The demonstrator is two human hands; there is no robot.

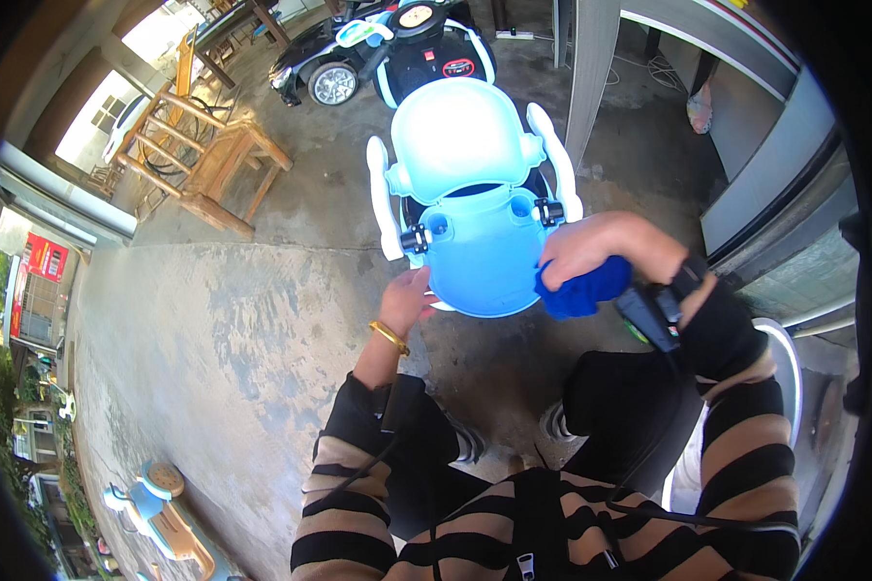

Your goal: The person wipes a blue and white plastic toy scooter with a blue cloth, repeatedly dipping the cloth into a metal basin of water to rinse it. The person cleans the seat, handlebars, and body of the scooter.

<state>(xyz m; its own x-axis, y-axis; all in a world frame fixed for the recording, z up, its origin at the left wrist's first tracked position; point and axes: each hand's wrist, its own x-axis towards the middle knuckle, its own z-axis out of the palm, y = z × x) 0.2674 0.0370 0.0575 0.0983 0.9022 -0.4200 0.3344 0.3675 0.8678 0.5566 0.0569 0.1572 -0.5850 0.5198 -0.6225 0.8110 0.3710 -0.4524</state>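
In front of me stands a light-blue plastic child's seat point(487, 269) with a rounded backrest point(459, 138). White curved armrests flank it, the left armrest point(383, 196) and the right armrest point(556, 160). Black fittings point(416, 238) sit near the inner ends of the armrests. My right hand point(581, 250) is closed around a bunched dark-blue cloth point(588, 287) at the seat's right edge. At the opposite edge, my left hand point(405, 296) grips the rim, thumb uppermost; its other fingers are partly hidden.
Behind the seat are a black toy ride-on car point(327, 80) and an upturned ride-on toy point(436, 58). A wooden chair point(211, 171) stands at the left. A blue and tan toy scooter point(167, 519) is at lower left. A grey post point(592, 65) rises on the right.
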